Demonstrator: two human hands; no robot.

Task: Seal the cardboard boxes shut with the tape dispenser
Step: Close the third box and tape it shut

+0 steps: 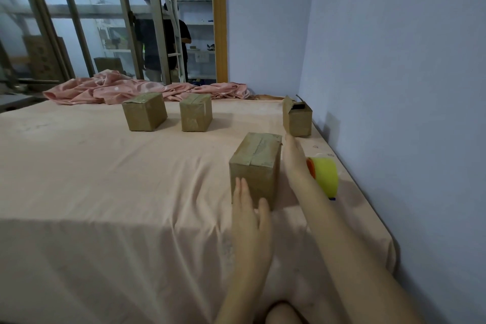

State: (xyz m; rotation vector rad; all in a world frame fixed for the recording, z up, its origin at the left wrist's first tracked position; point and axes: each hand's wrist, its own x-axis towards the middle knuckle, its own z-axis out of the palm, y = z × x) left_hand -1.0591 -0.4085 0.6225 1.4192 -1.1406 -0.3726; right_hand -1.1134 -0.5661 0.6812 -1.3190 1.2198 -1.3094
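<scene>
A: What are the hands doing?

B: The left hand [251,216] lies flat, fingers straight, against the near face of the nearest box [254,169]. The right hand [294,159] stretches along that box's far-right side, fingers extended, gripping nothing.

A: And the tape dispenser [324,175]?

B: Just right of the right wrist, on the bed [105,179] (untouched). I'd steady the box squarely before taping.

A: Other boxes?

B: Beyond the fingertips an open box [297,119]; farther left, two taped boxes [144,114] [196,116] look sealed
</scene>
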